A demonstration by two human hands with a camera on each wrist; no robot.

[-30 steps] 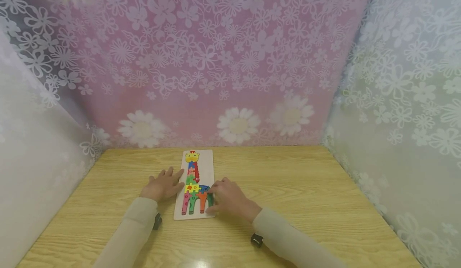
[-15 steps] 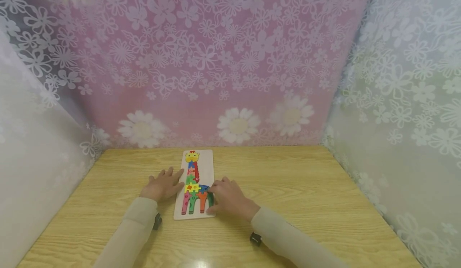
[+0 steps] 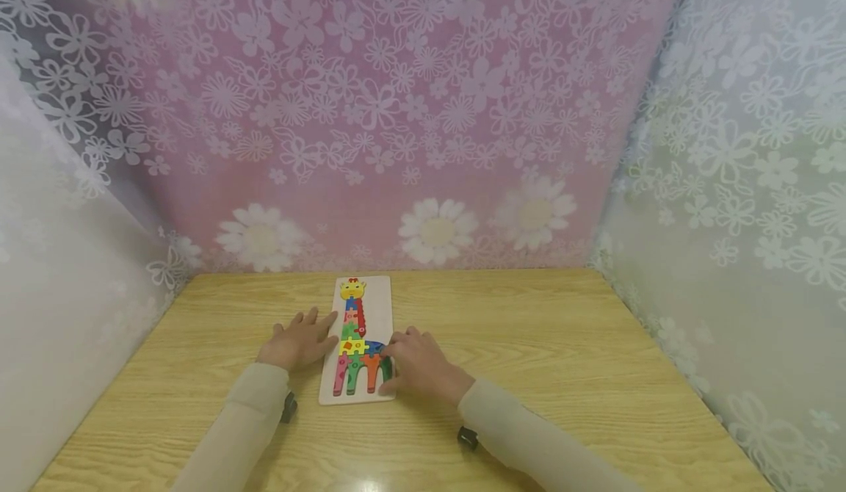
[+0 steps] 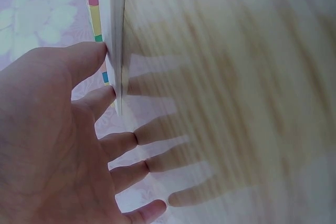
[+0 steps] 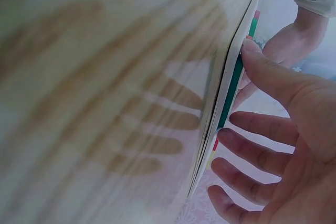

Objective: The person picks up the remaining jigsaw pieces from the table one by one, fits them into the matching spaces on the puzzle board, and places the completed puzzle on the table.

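Note:
A pale wooden board (image 3: 378,308) lies lengthwise on the table, carrying a colourful giraffe jigsaw with a yellow head (image 3: 352,288). At the board's left edge rests my left hand (image 3: 297,341), fingers spread; its thumb (image 4: 90,60) and index fingertip touch the edge in the left wrist view. My right hand (image 3: 423,363) is at the lower right edge. There its thumb (image 5: 262,69) and fingers, only slightly bent, touch near the two ends of a dark green leg piece (image 5: 231,93). In the head view the right hand partly covers this piece.
The wood-grain table (image 3: 529,345) extends around the board on every side. Flower-patterned curtains (image 3: 423,110) enclose it at the back and both sides. Dark wrist cameras (image 3: 468,438) are strapped below both sleeves.
The right wrist has shifted very slightly to the left. Both hands keep their places at the board's edges, and the giraffe pieces look the same.

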